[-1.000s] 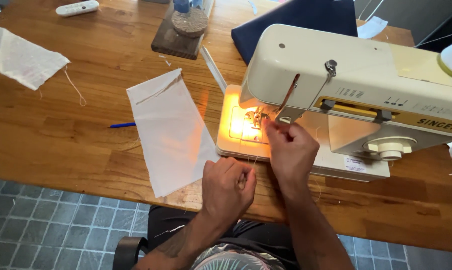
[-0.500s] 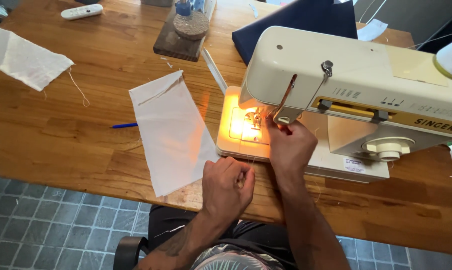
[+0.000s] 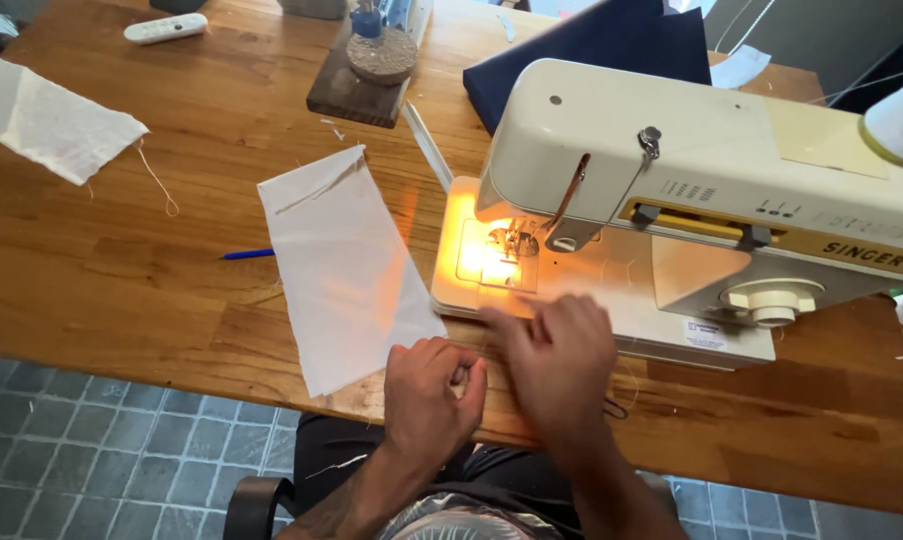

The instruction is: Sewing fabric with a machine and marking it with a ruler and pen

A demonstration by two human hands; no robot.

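Your left hand (image 3: 429,392) rests at the near edge of the table, fingers curled into a loose fist, just beside the lower corner of a white rectangular piece of cloth (image 3: 343,268) that lies flat on the wood; whether those fingers pinch anything cannot be told. Your right hand (image 3: 559,358) hovers touching or nearly touching the left, its fingers blurred and loosely bent, with nothing clearly in its grasp, just in front of the base of a cream-coloured sewing machine (image 3: 701,190). The machine's lamp throws a warm orange glow over its needle area (image 3: 511,245) and the plate beneath. All of this sits on a brown wooden plank table (image 3: 121,290), with grey floor tiles (image 3: 91,450) visible below its near edge. A blue pen (image 3: 247,254) lies to the left of the cloth. Farther left is a second, frayed white cloth scrap (image 3: 46,122) with a loose thread. At the far side lie a white remote control (image 3: 166,27), a dark wooden block bearing a round cork pad (image 3: 371,75), and folded navy blue fabric (image 3: 591,55) behind the machine.
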